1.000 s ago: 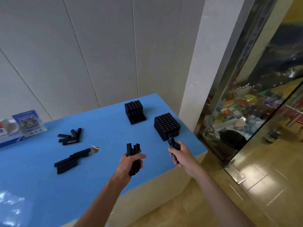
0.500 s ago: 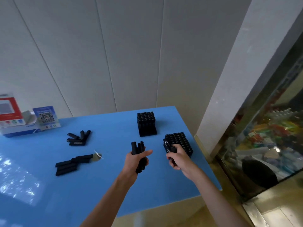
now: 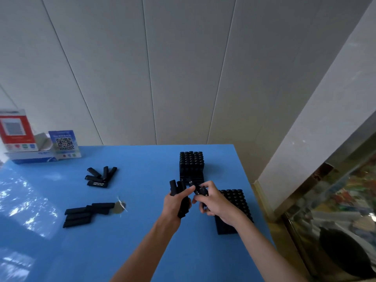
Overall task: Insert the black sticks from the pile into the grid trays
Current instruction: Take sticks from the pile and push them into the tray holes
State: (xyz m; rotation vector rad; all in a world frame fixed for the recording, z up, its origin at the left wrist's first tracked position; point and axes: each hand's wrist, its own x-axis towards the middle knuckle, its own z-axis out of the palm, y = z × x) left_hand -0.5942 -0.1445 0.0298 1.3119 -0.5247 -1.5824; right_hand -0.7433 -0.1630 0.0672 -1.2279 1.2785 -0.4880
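The black sticks [image 3: 180,197] in play sit just below the centre of the frame: a bundle of several stands upright in the left hand [image 3: 175,203], which is closed around their lower half, so their tops fan out above the thumb. The right hand [image 3: 213,203] pinches a single stick [image 3: 200,190] between thumb and fingers, tilted, with small white print on its side. The two hands nearly touch.

These look like short, rigid, light plastic pieces with smooth sides, likely a bit slippery. A pinch near the upper end would leave the lower end free to enter a cell, and a loose fist seems enough for the bundle.

The near grid tray [image 3: 234,202] lies just right of the hands, partly hidden by the right wrist; its cells appear filled as far as can be seen. The far grid tray [image 3: 191,164] stands just above the hands, also apparently full of sticks.

Left of centre on the blue table [image 3: 142,231], well apart from the hands, lies a loose pile [image 3: 87,214]; a second small pile [image 3: 100,177] lies above it. QR-code cards [image 3: 64,143] stand at the upper left.
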